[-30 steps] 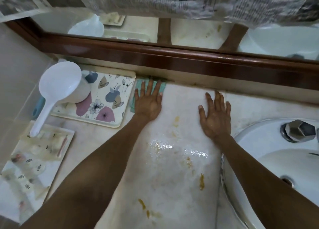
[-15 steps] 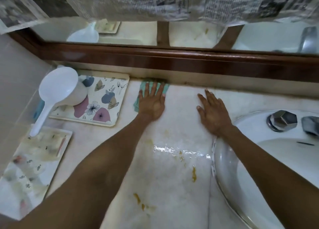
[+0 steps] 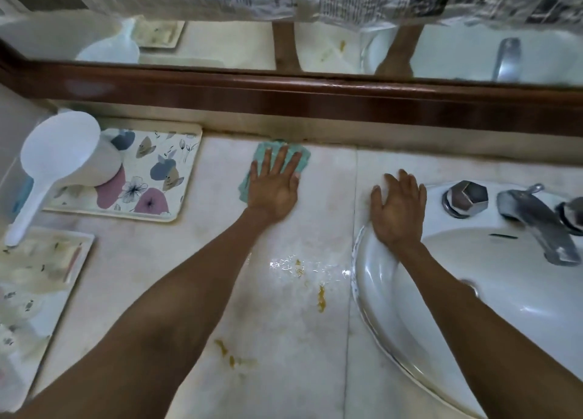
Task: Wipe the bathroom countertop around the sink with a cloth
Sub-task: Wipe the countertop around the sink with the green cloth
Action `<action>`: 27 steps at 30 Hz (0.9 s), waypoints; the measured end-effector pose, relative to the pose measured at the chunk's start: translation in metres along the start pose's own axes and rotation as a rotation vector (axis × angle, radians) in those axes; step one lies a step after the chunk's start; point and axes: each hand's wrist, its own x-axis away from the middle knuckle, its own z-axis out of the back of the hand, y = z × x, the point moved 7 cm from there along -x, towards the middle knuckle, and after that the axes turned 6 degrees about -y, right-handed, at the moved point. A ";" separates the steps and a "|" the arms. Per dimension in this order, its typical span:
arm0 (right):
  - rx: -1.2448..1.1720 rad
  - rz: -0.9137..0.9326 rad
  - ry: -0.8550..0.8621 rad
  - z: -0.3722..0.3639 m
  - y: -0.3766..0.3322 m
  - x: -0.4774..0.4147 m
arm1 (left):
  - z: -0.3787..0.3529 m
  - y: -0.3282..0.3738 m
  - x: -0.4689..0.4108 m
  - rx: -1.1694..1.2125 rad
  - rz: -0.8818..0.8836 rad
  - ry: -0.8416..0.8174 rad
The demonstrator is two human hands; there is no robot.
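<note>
Beside the sink (image 3: pixel 410 339), on its left, lies the stretch of countertop (image 3: pixel 284 339) I am wiping. My left hand (image 3: pixel 273 187) lies flat, fingers spread, pressing the teal cloth (image 3: pixel 302 157) onto the marble at the far edge of the counter, well left of the sink and just below the wooden mirror frame (image 3: pixel 315 103). The cloth is pinned under the palm rather than gripped; only its far and left edges show. My right hand (image 3: pixel 398 211) rests open, fingers apart, on the sink's far-left rim, holding nothing. Nearer to me than the cloth, left of the sink, sit a wet glare patch (image 3: pixel 284 265) and yellow-brown smears (image 3: pixel 320 298), not yet wiped. I judge the cloth light, limp and likely damp: it should bunch if pushed from one edge, so flat palm pressure over its centre suits it best. Wet marble may let it slide freely. Left of the cloth, a floral tray (image 3: pixel 151 178) carries a white ladle-like scoop (image 3: pixel 60 156).
</note>
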 end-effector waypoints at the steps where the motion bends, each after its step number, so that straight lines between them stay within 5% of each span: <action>1: -0.015 -0.017 0.011 0.000 0.001 0.002 | -0.005 0.017 -0.003 0.031 0.050 0.000; 3: -0.037 -0.025 0.018 0.000 0.002 0.001 | -0.019 0.061 0.005 0.033 0.002 -0.036; 6: -0.066 -0.034 0.034 0.002 0.003 0.002 | -0.037 0.109 0.054 -0.030 -0.301 -0.088; 11: -0.046 -0.012 0.009 0.003 0.003 0.007 | -0.035 0.057 0.107 -0.180 -0.647 -0.144; 19: 0.032 0.018 -0.015 0.000 0.003 0.021 | -0.016 0.051 0.030 -0.016 -0.135 -0.103; 27: 0.047 0.039 -0.080 0.001 0.003 0.023 | -0.035 0.044 0.163 -0.236 -0.720 -0.168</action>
